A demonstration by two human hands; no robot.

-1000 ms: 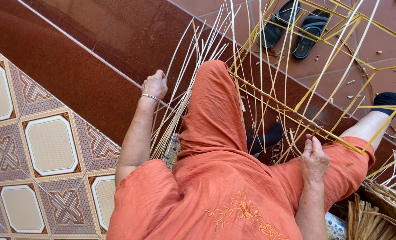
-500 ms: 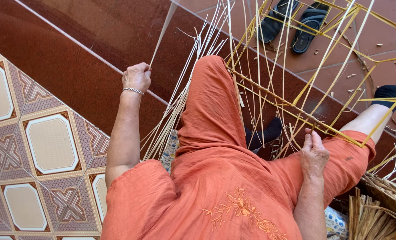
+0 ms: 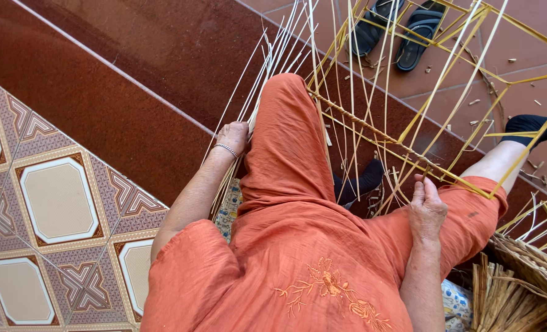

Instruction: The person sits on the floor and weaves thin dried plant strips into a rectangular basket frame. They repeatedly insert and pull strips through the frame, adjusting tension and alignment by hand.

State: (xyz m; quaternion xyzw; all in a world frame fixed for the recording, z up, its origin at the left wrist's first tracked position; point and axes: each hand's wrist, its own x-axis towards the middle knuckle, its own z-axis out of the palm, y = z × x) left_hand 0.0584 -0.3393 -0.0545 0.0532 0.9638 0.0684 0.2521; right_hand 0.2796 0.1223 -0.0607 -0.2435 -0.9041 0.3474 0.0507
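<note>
Left hand [image 3: 233, 136] is closed round a bunch of pale cane strips [image 3: 267, 67] beside the raised knee, their long axis running up and slightly right. Right hand [image 3: 426, 206] pinches the yellow cane frame [image 3: 402, 147] over the lap.

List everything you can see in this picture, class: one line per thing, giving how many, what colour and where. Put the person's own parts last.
cane frame: one, yellow, over the lap at right
loose canes: a bundle, pale, beside the left knee
sandals: two, black, top on the red floor
woven basket: one, straw-coloured, bottom right
patterned tiles: several, cream and brown, left
cane scraps: many, pale, scattered at upper right
orange clothes: one outfit, centre
socks: two, black, on the feet
bracelet: one, silver, left wrist
left hand: on the loose canes
right hand: at the frame's edge
</note>
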